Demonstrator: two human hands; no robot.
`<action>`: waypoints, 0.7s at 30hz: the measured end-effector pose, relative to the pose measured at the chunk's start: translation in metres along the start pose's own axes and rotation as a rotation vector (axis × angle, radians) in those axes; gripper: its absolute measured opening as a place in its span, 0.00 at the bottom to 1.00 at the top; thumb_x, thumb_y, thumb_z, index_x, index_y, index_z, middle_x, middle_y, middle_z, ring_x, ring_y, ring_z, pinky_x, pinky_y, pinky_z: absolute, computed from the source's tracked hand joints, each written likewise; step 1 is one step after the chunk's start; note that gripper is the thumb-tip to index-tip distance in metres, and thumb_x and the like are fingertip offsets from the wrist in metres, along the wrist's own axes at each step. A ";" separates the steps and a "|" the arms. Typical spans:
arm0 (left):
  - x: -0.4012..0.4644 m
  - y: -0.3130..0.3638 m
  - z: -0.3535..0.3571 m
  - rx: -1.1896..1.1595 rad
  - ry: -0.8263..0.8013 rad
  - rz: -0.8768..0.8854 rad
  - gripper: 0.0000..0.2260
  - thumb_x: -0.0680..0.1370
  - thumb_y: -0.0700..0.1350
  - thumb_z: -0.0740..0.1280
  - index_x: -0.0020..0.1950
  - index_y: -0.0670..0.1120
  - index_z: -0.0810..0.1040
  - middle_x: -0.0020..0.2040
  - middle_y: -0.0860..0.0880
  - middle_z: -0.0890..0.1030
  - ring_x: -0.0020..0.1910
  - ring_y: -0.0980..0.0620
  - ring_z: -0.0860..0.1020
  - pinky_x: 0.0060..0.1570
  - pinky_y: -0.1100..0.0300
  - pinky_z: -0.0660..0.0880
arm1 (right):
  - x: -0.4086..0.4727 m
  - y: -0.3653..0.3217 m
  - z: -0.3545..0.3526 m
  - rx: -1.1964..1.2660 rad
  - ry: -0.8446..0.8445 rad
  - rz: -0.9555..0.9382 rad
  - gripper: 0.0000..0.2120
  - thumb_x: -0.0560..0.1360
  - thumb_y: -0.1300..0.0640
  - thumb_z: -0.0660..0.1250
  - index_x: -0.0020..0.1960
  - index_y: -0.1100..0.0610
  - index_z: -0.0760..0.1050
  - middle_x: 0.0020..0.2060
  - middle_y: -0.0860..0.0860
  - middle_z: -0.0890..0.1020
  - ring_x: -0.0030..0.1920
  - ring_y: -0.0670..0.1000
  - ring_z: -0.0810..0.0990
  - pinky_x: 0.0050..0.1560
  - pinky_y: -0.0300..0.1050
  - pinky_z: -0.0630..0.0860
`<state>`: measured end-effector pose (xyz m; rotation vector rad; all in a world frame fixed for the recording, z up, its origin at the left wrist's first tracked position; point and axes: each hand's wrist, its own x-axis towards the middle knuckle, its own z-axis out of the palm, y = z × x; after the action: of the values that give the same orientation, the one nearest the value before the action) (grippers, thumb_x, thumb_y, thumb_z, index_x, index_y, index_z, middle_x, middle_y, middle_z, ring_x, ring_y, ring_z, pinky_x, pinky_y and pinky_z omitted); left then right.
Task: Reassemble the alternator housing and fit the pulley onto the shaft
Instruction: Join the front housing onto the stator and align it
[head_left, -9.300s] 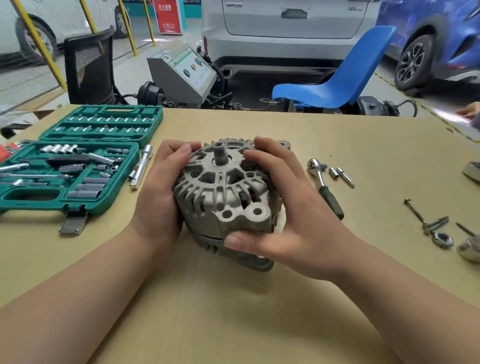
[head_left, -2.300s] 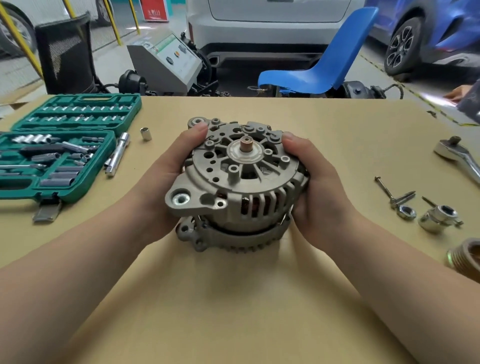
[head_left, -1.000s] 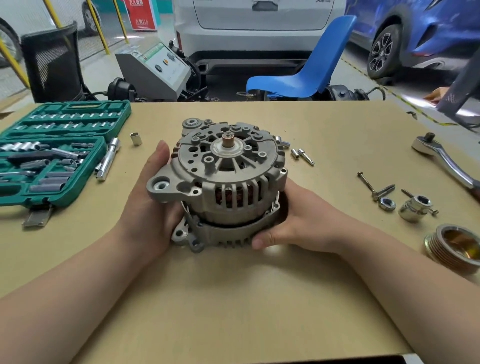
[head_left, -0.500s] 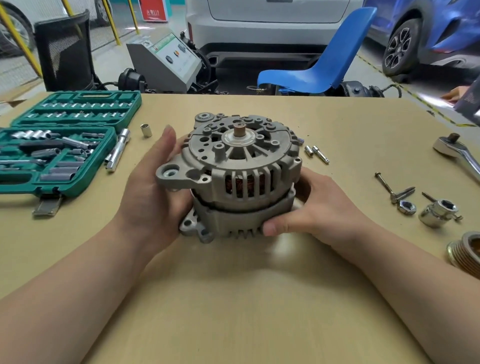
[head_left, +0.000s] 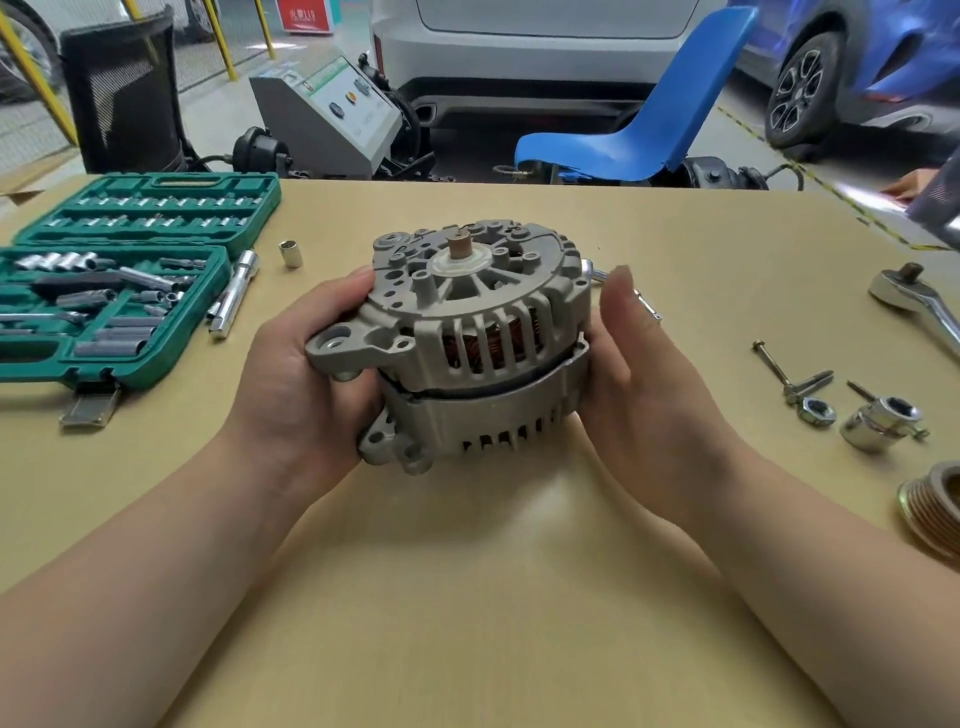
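Now the left hand (head_left: 306, 384) grips the alternator housing (head_left: 467, 348) while the right hand's fingers (head_left: 621, 301) stand straight beside it, so it may tip rightward.

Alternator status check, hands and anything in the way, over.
Left hand grips alternator; right hand open beside it. Housing halves mated, bolts out. Pulley off, table's right edge. Nothing blocking.

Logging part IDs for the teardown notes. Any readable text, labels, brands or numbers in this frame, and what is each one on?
None can be read with confidence.
Red sign behind the table: white characters, too blurred to read.
Grey tester machine: green label strip and panel markings, too small to read.
Alternator: no stamp or part number visible on the housing faces shown.
Green socket set case: no size markings legible.
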<state>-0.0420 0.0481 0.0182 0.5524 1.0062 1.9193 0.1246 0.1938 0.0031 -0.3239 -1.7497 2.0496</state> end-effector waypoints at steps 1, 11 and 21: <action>-0.002 -0.001 0.001 0.006 0.012 0.018 0.18 0.84 0.48 0.62 0.48 0.48 0.92 0.60 0.47 0.89 0.62 0.47 0.87 0.58 0.56 0.83 | 0.001 0.000 0.006 0.033 0.038 -0.001 0.29 0.78 0.27 0.62 0.71 0.40 0.79 0.69 0.44 0.82 0.71 0.45 0.80 0.73 0.54 0.68; -0.024 -0.012 0.004 -0.003 0.163 0.111 0.16 0.74 0.44 0.69 0.61 0.42 0.83 0.56 0.42 0.89 0.50 0.46 0.89 0.42 0.61 0.84 | 0.011 0.002 0.019 0.016 0.216 -0.036 0.25 0.74 0.36 0.63 0.60 0.49 0.86 0.59 0.53 0.88 0.63 0.58 0.85 0.73 0.68 0.74; -0.025 0.009 -0.017 0.086 0.011 -0.043 0.34 0.72 0.39 0.70 0.79 0.40 0.71 0.68 0.34 0.82 0.58 0.36 0.86 0.50 0.45 0.86 | 0.014 0.000 0.018 -0.041 0.174 -0.064 0.23 0.75 0.40 0.63 0.57 0.54 0.86 0.53 0.54 0.88 0.56 0.60 0.86 0.56 0.59 0.80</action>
<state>-0.0452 0.0166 0.0157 0.5651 1.1034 1.8504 0.1045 0.1846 0.0080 -0.4395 -1.6763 1.8832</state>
